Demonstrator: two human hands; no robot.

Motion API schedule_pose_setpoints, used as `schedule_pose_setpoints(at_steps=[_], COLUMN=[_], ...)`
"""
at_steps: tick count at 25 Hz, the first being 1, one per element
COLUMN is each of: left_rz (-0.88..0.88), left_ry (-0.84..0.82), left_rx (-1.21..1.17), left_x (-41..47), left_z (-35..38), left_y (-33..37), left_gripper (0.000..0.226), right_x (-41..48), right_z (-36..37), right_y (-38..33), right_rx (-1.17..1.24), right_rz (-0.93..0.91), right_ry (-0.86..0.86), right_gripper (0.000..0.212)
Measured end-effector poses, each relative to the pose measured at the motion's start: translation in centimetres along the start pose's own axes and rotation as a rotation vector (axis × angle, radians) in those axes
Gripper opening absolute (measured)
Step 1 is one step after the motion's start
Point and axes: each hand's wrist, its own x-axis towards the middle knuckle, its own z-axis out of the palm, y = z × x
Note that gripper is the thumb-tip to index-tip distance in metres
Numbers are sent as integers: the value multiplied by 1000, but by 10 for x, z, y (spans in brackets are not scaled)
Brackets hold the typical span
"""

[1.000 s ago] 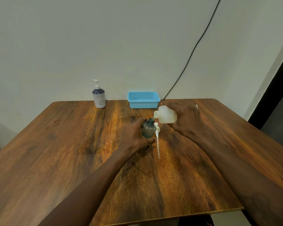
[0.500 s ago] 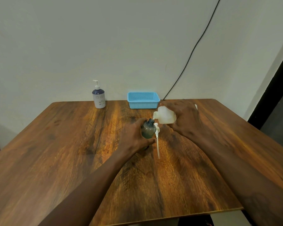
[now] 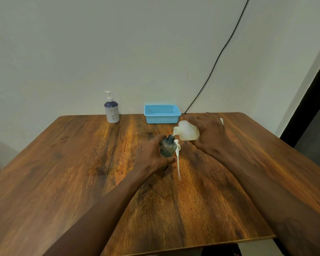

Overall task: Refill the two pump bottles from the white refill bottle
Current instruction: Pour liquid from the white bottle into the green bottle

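1. Pale wall (image 3: 118, 43) fills the background, with a dark cable (image 3: 220, 54) running down it toward the far edge of the wooden table (image 3: 63, 182).
2. At the far edge sits a blue basket (image 3: 162, 114); to its left, well apart from the hands, stands the capped pump bottle (image 3: 111, 109), upright, pump on and, by my judgement, not yet refilled.
3. On the right, the right hand (image 3: 207, 134) wraps over the white refill bottle (image 3: 187, 133), fingers curled round its body, tipping it so the spout points left and down.
4. Near the middle, the left hand (image 3: 151, 157) grips the open grey bottle (image 3: 167, 147), fingers closed round its lower body, holding it upright on the table.
5. White spout and grey neck nearly meet; whether liquid is flowing is too small to tell.
6. Just right of the grey bottle lies its removed pump (image 3: 177, 154), its tube reaching toward the near side.
7. Risks, as I judge them: the neck is narrow, so a small drift of the spout would send liquid down the bottle onto the wood; a steeper tilt could overfill it; a wet grip might slip, and the loose pump could get nudged.
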Motion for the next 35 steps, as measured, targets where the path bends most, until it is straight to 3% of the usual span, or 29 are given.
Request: schedule_pose_setpoints(at_steps=[35], left_rz=[-17], left_ry=[-44], left_rx=[-23], left_x=[-1], left_z=[1], left_y=[-5], left_gripper=[98], right_x=[2], right_z=[4], right_y=[1], right_rx=[-39], right_rz=[3], right_ry=[9], right_gripper=[75])
